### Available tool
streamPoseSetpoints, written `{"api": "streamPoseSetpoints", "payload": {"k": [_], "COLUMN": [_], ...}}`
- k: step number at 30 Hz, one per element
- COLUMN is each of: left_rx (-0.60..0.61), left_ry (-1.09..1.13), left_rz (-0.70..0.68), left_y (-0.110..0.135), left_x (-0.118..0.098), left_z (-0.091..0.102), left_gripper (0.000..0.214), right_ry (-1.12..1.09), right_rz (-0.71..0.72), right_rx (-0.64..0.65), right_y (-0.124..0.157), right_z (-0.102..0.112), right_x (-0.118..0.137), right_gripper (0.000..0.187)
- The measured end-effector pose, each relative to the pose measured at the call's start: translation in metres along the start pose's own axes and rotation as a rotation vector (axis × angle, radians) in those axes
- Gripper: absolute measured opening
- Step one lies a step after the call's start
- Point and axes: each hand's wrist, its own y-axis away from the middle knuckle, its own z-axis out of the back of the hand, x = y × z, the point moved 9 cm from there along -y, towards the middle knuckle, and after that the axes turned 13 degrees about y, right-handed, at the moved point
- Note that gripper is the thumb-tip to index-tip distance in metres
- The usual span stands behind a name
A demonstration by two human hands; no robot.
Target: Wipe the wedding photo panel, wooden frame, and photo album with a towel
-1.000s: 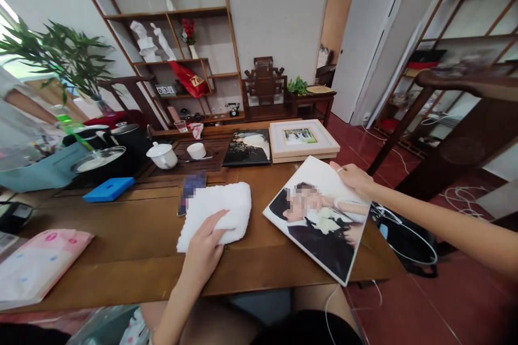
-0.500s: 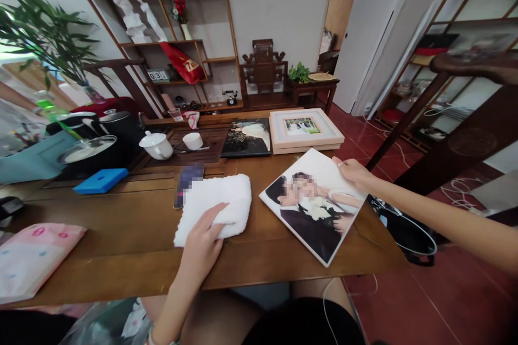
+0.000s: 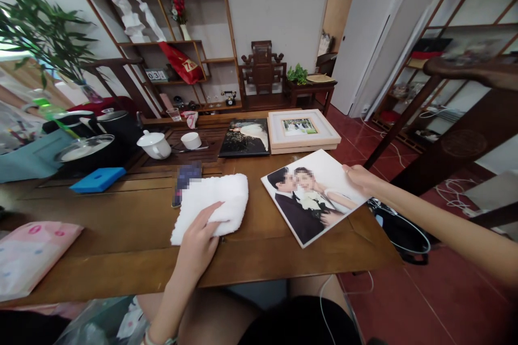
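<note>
A folded white towel [image 3: 232,199] lies on the wooden table, and my left hand [image 3: 199,245] grips its top, with thumb and fingers pressed into the cloth. My right hand [image 3: 359,179] is closed on the right corner of a white-edged photo panel [image 3: 307,215]. The panel shows a couple in wedding clothes and faces up, slightly tilted. Whether all of it touches the table I cannot tell. Partly under the towel's far left corner is a dark, flat phone-like item [image 3: 188,175].
Behind the panel lie a white picture frame [image 3: 329,132] and a dark photo panel [image 3: 229,145]. A lidded white bowl [image 3: 156,146], a small white cup [image 3: 191,140], a blue block [image 3: 98,179] and a pink-patterned packet [image 3: 36,259] stand left. A black bag [image 3: 407,237] is beyond the table's right edge.
The photo panel has turned in my right hand, its near corner swinging left and away from me. My left hand stays on the towel. The view has shifted slightly.
</note>
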Motion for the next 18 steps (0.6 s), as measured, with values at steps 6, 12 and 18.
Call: {"api": "streamPoseSetpoints", "payload": {"k": [6, 12, 18], "left_rx": [-0.155, -0.361, -0.374], "left_ry": [-0.041, -0.232, -0.337], "left_rz": [0.038, 0.084, -0.07], "left_y": [0.011, 0.019, 0.003], "left_x": [0.003, 0.006, -0.025], "left_z": [0.016, 0.038, 0.059], "left_gripper": [0.025, 0.017, 0.028], "right_ry": [-0.092, -0.19, -0.24], "right_rz": [0.036, 0.137, 0.156], "right_rx": [0.073, 0.063, 0.041], "right_y": [0.027, 0.041, 0.065], "right_z": [0.009, 0.007, -0.012], "right_x": [-0.01, -0.012, -0.013], "right_gripper": [0.023, 0.018, 0.034]}}
